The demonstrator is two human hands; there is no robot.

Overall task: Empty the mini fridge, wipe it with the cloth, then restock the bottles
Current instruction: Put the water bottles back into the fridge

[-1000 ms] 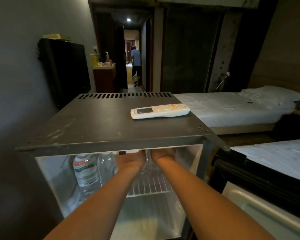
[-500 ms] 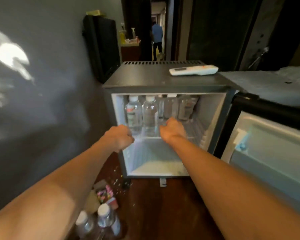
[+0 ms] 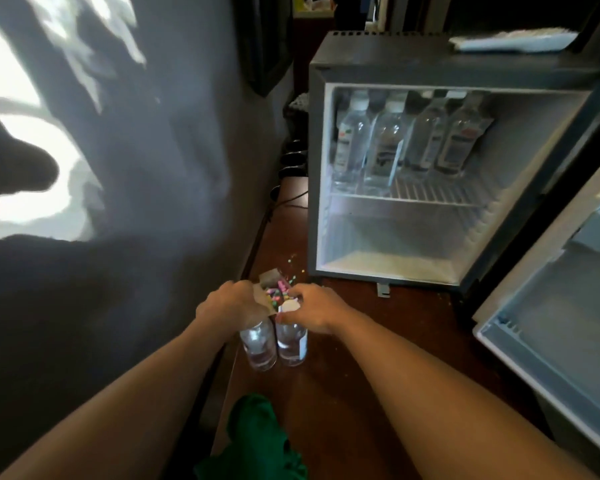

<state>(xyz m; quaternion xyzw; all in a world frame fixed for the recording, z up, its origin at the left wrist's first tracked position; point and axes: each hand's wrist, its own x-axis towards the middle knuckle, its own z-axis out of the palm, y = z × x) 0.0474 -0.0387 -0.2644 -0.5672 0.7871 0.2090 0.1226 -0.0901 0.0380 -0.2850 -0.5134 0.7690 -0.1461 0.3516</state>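
Hands dropped from fridge (image 3: 316, 174): left hand (image 3: 227, 303) grips left bottle (image 3: 258, 344), right hand (image 3: 321, 308) fingers (image 3: 297, 293) pinch right bottle (image 3: 291, 342) cap (labels blurred).

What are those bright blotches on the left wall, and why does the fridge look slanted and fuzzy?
Head view: the blotches are light patches on the grey wall, cut by dark shadows; head view again, the wide lens tilts the fridge, and blur softens its bottles and the remote.

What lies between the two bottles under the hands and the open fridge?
In the head view, a small open box of colourful bits, some scattered on the wood surface.
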